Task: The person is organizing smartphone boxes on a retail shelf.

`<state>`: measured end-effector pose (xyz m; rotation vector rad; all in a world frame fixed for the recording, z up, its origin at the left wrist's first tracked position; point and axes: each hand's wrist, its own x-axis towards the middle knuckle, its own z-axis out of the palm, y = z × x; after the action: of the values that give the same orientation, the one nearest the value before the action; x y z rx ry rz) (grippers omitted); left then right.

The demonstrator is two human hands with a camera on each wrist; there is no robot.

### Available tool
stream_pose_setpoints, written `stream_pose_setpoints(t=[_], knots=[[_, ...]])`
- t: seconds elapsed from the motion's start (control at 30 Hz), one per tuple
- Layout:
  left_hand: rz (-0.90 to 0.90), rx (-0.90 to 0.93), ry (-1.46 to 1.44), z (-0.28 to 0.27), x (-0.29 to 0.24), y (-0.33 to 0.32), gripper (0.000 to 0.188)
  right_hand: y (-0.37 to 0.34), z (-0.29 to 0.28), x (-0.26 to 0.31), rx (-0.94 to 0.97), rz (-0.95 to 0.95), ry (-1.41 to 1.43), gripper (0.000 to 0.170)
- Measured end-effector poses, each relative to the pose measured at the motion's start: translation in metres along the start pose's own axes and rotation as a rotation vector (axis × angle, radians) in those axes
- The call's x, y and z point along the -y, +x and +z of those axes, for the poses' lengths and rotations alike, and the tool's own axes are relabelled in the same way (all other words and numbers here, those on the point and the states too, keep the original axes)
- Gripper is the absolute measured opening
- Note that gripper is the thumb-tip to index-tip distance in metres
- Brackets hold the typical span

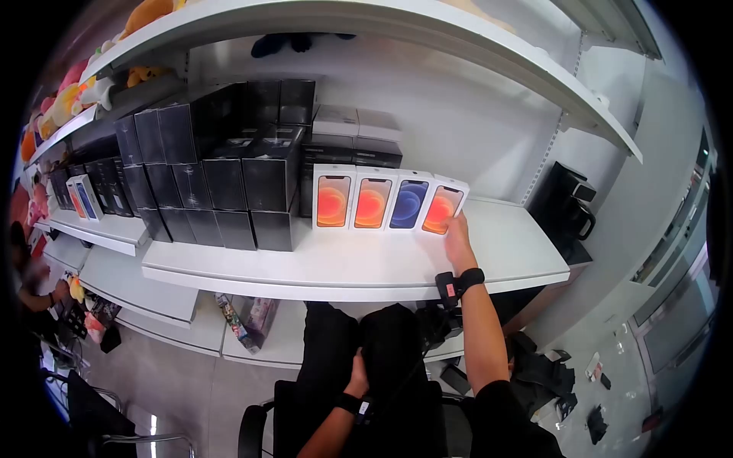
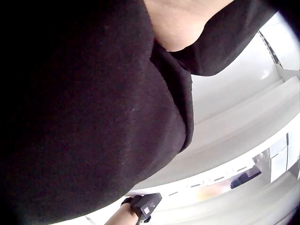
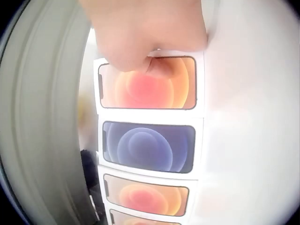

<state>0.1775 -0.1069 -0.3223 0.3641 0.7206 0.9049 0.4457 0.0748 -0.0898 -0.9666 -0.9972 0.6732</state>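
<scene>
Four white phone boxes stand upright side by side on the white shelf [image 1: 229,267]. The rightmost phone box [image 1: 443,208], with an orange-red screen picture, leans slightly. My right hand [image 1: 458,243] grips its right edge, and in the right wrist view a fingertip [image 3: 161,68] lies across its front. Beside it comes a phone box with a blue picture [image 1: 409,203], then two more orange-red phone boxes [image 1: 370,201]. Down in my lap, my left hand [image 1: 358,375] rests on the dark trousers [image 2: 93,117], holding nothing that shows.
Stacked black boxes [image 1: 221,183] fill the shelf's left part, and white-topped boxes [image 1: 357,126] stand behind the phone boxes. An upper shelf [image 1: 366,11] overhangs them. At the right is a black coffee maker [image 1: 565,206]. Another person's arm [image 1: 38,301] shows far left.
</scene>
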Motion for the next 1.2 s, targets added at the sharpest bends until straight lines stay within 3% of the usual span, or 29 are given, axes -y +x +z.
stream_pose_setpoints(t=[0.1,0.2,0.3,0.4,0.5,0.6,0.7,0.8,1.0,1.1,1.2], knots=[[-0.076,-0.105,0.016,-0.002,0.0,0.006,0.073,0.004,0.0,-0.001,0.035,0.045,-0.071,0.056],[-0.072,-0.02,-0.036,-0.003,0.001,0.004,0.073,0.002,0.001,-0.002,0.136,0.082,-0.138,0.049],[-0.041,-0.082,-0.018,-0.004,0.006,0.008,0.073,-0.011,0.018,0.005,0.11,0.032,-0.1,0.047],[-0.105,-0.059,-0.079,-0.007,0.007,0.012,0.072,-0.02,0.019,0.013,0.217,-0.017,-0.174,0.051],[-0.185,-0.139,-0.082,-0.007,0.004,0.014,0.071,-0.02,0.016,0.005,0.187,-0.075,-0.226,0.06],[-0.089,-0.035,-0.091,-0.005,0.005,0.006,0.069,-0.021,0.018,0.005,0.101,-0.083,-0.256,0.067],[-0.089,0.046,-0.13,-0.009,0.01,0.014,0.068,-0.021,0.019,0.001,0.005,-0.122,-0.257,0.054],[-0.152,-0.008,-0.092,-0.012,0.012,0.017,0.07,-0.007,0.006,-0.017,0.141,-0.262,-0.437,0.045],[0.041,0.12,-0.09,-0.051,0.047,0.048,0.072,-0.009,0.005,-0.015,0.135,-0.203,-0.538,0.036],[0.16,0.061,0.142,0.006,0.004,-0.022,0.073,-0.004,0.002,-0.026,0.124,-0.262,-0.549,0.051],[-0.175,-0.063,-0.096,-0.023,0.021,0.032,0.072,-0.008,0.01,-0.019,0.091,-0.266,-0.621,0.061]])
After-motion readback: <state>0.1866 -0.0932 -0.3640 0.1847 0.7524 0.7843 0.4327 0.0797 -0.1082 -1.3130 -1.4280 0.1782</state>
